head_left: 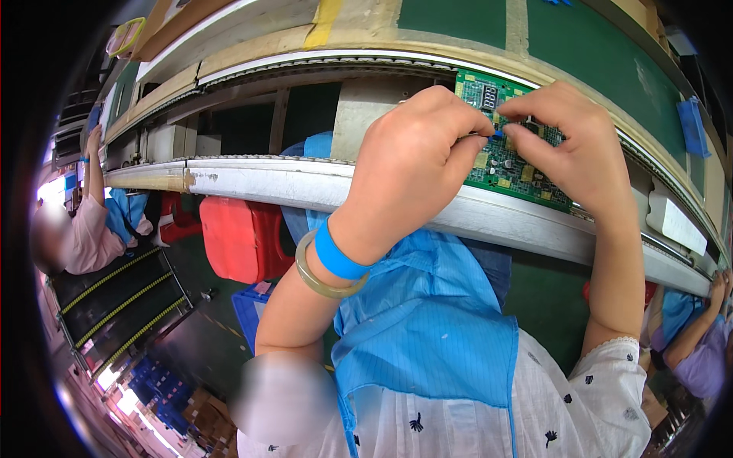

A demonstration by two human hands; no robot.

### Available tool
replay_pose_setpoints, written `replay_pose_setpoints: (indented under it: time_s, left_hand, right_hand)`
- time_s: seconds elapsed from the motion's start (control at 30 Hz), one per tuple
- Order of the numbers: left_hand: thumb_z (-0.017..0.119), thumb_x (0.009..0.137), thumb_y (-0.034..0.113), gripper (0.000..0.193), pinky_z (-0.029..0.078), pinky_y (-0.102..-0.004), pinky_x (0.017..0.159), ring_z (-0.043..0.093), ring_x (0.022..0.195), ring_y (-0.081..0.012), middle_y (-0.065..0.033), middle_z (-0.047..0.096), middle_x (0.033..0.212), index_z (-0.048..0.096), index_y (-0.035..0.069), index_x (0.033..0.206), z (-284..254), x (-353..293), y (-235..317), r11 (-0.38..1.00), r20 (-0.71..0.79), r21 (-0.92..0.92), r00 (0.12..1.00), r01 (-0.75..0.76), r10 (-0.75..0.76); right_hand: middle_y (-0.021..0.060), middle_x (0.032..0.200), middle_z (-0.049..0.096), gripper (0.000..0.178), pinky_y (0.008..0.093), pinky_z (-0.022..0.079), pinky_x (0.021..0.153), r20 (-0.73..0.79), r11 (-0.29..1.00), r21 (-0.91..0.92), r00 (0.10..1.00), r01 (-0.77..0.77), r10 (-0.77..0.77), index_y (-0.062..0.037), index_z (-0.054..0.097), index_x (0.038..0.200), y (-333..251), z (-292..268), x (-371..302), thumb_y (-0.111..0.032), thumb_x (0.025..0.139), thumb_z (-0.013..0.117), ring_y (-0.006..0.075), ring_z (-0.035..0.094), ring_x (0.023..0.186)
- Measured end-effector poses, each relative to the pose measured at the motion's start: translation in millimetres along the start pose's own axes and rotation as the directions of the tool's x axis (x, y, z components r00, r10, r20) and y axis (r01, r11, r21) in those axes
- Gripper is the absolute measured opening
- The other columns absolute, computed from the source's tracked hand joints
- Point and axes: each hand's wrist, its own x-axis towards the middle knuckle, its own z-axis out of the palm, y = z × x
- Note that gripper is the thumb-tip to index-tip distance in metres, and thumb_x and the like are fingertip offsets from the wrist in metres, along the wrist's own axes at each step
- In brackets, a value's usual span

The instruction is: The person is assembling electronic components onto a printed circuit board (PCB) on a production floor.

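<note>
A green circuit board (523,183) with a digit display and many small parts lies on the rails of the line in front of me. My left hand (424,145) is over its left part, thumb and index finger pinched together. At those fingertips shows a small blue component (498,133), partly hidden by the fingers; whether it touches the board I cannot tell. My right hand (573,137) comes from the other side, its thumb and index finger curved and a little apart. Its thumb tip is close beside the blue component.
A white metal rail (259,177) runs along the near side of the line. Beyond the far rail are green worktop panels (450,21). A red stool (243,238) and a blue crate (248,309) stand below at left. Other people work at the far left and far right.
</note>
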Motion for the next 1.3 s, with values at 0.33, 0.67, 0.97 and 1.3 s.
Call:
replay_pose_setpoints:
  time_s: [0.33, 0.67, 0.97, 1.3]
  left_hand:
    - [0.075, 0.079, -0.002, 0.013, 0.052, -0.0351, 0.066, 0.065, 0.076, -0.027, -0.0093, 0.065, 0.084, 0.074, 0.002, 0.091, 15, 8, 7, 0.964, 0.044, 0.227, 0.99, -0.137, 0.131]
    - [0.073, 0.073, -0.001, 0.012, 0.052, -0.0392, 0.067, 0.062, 0.076, -0.0299, -0.0084, 0.061, 0.081, 0.073, 0.005, 0.083, 21, 11, 5, 0.93, 0.023, 0.307, 0.978, -0.203, 0.206]
    - [0.069, 0.069, 0.005, 0.009, 0.048, -0.0367, 0.064, 0.061, 0.075, -0.0243, -0.0057, 0.059, 0.079, 0.069, 0.006, 0.079, 20, 10, 11, 0.8, 0.116, 0.49, 0.935, -0.347, 0.334]
    - [0.076, 0.075, 0.004, 0.013, 0.05, -0.0364, 0.069, 0.064, 0.079, -0.0254, -0.0048, 0.064, 0.086, 0.072, 0.007, 0.087, 13, 12, 18, 0.791, 0.184, 0.521, 0.948, -0.319, 0.261]
  right_hand:
    - [0.0141, 0.087, 0.069, 0.019, 0.0424, 0.051, 0.075, -0.077, 1.0, 0.011, 0.997, 0.017, -0.016, -0.0012, 0.073, 0.093, 13, -10, -5, -0.017, 0.084, 0.07, 0.0321, 0.064, 0.084]
    - [0.0112, 0.086, 0.068, 0.017, 0.0373, 0.049, 0.074, -0.051, 0.999, 0.025, 0.998, -0.02, 0.021, -0.0008, 0.072, 0.096, 11, -17, -8, -0.012, 0.083, 0.074, 0.0265, 0.063, 0.083]
    - [0.0117, 0.087, 0.069, 0.018, 0.0366, 0.051, 0.074, -0.056, 0.999, 0.026, 0.998, -0.027, 0.029, -0.0002, 0.072, 0.096, 8, -18, -10, -0.013, 0.084, 0.074, 0.0265, 0.064, 0.083]
    - [0.0115, 0.086, 0.069, 0.018, 0.0363, 0.05, 0.073, -0.054, 0.999, 0.029, 0.998, -0.039, 0.041, -0.0005, 0.072, 0.096, 8, -21, -11, -0.014, 0.084, 0.074, 0.0259, 0.063, 0.082]
